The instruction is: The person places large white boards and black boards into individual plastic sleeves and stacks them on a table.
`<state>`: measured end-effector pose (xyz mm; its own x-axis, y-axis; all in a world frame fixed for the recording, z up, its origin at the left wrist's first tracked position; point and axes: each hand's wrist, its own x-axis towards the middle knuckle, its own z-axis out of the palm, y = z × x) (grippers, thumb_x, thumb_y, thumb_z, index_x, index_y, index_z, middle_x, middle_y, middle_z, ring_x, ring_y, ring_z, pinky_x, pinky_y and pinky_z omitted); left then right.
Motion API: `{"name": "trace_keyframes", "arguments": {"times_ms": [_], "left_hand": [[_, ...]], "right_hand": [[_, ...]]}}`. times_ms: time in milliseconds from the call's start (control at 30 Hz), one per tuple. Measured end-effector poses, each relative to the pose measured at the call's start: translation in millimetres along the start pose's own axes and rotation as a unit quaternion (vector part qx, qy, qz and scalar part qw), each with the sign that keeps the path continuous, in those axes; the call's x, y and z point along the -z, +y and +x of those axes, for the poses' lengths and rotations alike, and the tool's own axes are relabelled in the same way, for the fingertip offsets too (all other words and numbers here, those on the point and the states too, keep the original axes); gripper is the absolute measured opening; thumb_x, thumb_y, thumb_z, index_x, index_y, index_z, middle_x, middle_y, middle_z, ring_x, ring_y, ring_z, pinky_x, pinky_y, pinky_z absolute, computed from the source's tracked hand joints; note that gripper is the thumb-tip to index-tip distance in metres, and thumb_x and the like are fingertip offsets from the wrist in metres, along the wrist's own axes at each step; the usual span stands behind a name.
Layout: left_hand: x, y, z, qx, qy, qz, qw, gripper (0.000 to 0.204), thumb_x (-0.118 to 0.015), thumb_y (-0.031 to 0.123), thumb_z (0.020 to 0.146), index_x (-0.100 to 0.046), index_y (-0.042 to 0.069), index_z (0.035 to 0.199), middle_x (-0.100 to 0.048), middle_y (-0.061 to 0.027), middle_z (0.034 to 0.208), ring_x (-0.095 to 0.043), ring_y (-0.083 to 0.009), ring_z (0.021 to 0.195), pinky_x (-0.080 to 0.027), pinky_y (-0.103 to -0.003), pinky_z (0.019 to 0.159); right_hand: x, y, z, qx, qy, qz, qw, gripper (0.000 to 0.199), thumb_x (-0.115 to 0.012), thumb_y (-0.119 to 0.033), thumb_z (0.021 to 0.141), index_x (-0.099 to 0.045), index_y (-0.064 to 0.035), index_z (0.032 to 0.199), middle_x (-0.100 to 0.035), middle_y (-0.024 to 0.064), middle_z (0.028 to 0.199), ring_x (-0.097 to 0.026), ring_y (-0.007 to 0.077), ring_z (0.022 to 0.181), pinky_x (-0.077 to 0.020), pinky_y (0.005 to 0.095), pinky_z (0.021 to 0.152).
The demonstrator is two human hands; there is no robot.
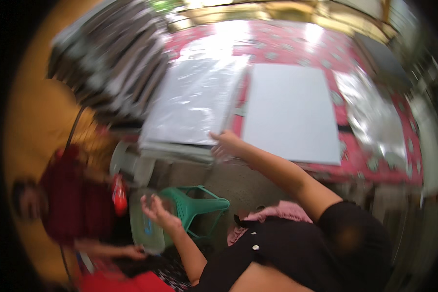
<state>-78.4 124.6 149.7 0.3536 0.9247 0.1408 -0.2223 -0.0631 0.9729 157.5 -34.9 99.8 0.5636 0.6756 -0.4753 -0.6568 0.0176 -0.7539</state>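
Note:
My right hand (227, 144) is at the near right corner of a stack of flat sheets in clear plastic (187, 104). Its fingers are blurred, and whether they grip the plastic I cannot tell. To the right of that stack lies a plain white rectangular board (291, 112). My left hand (161, 214) is raised over the floor, left of a green plastic stool (199, 202). Its fingers are spread, with nothing in them. Both stack and board rest on a table with a red patterned cover (282, 43).
Tall piles of flat, plastic-edged sheets (117, 53) rise at the far left. Crumpled clear plastic (372, 114) lies on the table's right side, below a dark flat item (382, 61). At left a person in a dark red shirt (75, 199) sits near a red bottle (119, 193).

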Motion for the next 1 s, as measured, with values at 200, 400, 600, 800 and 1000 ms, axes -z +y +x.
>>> {"name": "trace_keyframes", "arguments": {"times_ms": [200,400,600,800,1000], "left_hand": [[-49.3,-15.8,-11.5,0.026,-0.147,0.055,0.987,0.037,-0.051,0.004,0.08,-0.04,0.006,0.115,-0.047,-0.007,0.102,-0.045,-0.0162,0.093,-0.034,-0.027,0.083],[-160.8,-30.4,-57.8,-0.026,-0.447,0.041,0.893,0.055,-0.054,0.006,0.078,-0.026,0.003,0.126,-0.04,-0.0097,0.116,-0.042,-0.0215,0.105,-0.035,-0.031,0.086],[-264.9,-18.4,-181.6,-0.073,-0.649,0.088,0.752,0.056,-0.056,0.007,0.077,-0.027,0.003,0.125,-0.033,-0.013,0.123,-0.042,-0.0246,0.106,-0.036,-0.036,0.087],[-352.4,-20.5,-310.0,-0.252,-0.696,0.015,0.672,0.055,-0.069,0.015,0.065,-0.044,0.008,0.114,-0.035,-0.0185,0.125,-0.034,-0.0319,0.117,-0.027,-0.041,0.096],[-381.1,11.3,-296.3,-0.228,-0.801,0.102,0.544,0.032,-0.068,0.013,0.068,-0.057,0.007,0.098,-0.06,-0.0061,0.083,-0.056,-0.0175,0.08,-0.043,-0.034,0.075]], "right_hand": [[134.4,73.4,-134.5,0.294,0.228,-0.403,0.836,0.03,-0.064,-0.027,0.071,-0.06,-0.0005,0.085,-0.061,0.0144,0.076,-0.059,0.0237,0.067,-0.0467,0.0336,0.06],[265.2,49.8,-315.2,0.186,0.725,-0.533,0.395,0.043,-0.072,-0.019,0.058,-0.058,-0.013,0.097,-0.049,0.008,0.107,-0.046,0.0275,0.098,-0.0373,0.039,0.084],[355.2,20.6,-381.0,0.068,0.735,-0.547,0.394,0.061,-0.065,-0.015,0.065,-0.044,-0.026,0.121,-0.034,0.0094,0.126,-0.037,0.0313,0.11,-0.0318,0.0475,0.09],[399.5,-11.0,-344.6,-0.005,0.557,-0.709,0.433,0.034,-0.063,-0.015,0.068,-0.059,-0.0178,0.102,-0.025,0.0109,0.134,-0.023,0.0327,0.122,-0.0185,0.0576,0.095],[259.8,-85.5,-386.5,0.304,0.138,-0.532,0.778,0.011,-0.052,-0.007,0.075,-0.052,-0.0019,0.085,-0.056,0.0109,0.074,-0.053,0.0221,0.067,-0.0439,0.0306,0.065]]}}
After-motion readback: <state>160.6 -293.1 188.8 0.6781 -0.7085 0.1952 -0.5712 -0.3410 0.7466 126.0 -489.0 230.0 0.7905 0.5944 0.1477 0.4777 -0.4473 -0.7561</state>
